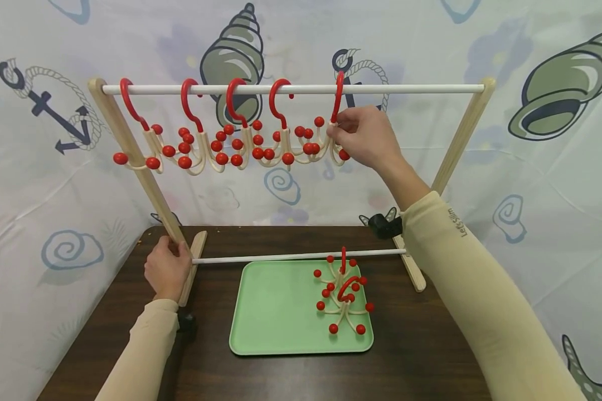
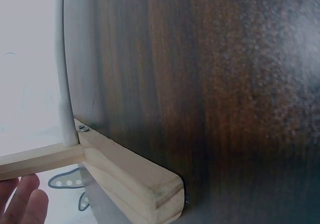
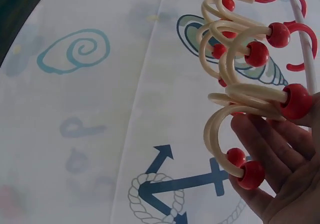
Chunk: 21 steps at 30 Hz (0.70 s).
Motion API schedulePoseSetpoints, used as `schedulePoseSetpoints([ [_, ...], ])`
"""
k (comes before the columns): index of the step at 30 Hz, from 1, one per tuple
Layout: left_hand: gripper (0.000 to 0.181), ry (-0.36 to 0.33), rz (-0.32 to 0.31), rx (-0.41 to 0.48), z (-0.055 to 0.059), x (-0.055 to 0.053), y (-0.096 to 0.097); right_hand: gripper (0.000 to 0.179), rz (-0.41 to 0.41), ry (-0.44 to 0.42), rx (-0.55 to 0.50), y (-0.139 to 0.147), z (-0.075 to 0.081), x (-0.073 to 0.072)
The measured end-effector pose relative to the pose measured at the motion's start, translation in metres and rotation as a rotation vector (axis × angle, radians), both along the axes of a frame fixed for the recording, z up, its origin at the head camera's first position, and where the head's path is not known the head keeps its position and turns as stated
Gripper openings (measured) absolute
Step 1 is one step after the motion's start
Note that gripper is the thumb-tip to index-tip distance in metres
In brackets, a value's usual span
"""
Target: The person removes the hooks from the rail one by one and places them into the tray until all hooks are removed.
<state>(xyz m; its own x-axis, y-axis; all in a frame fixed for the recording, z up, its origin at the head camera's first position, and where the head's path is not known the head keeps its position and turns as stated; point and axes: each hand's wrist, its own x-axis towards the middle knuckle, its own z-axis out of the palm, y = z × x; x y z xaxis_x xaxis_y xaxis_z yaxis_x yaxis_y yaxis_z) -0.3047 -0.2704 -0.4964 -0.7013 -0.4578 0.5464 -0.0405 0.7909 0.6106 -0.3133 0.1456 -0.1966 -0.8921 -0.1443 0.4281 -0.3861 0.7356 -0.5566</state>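
A wooden rack has a white top rod that carries several hangers with red hooks, cream arms and red balls. My right hand pinches the rightmost hanger just below its hook, which sits over the rod. In the right wrist view its cream arms lie against my fingers. My left hand grips the rack's left post near its foot; only its fingertips show in the left wrist view. Two more hangers lie on a green tray.
The rack stands on a dark wooden table, with the tray between its feet, under the lower white rod. A black clamp sits by the right post. A sheet printed with shells and anchors hangs behind.
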Motion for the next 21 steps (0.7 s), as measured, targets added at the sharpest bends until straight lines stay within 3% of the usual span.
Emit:
schedulePoseSetpoints([
  [15,0.023,-0.002,0.000,0.001,0.001,0.004,0.002,0.030,-0.046,0.107,-0.062,0.022,0.004,0.023],
  [21,0.023,0.011,-0.004,-0.005,0.002,0.003,0.002,0.030,-0.093,0.079,-0.143,0.033,-0.011,0.044],
])
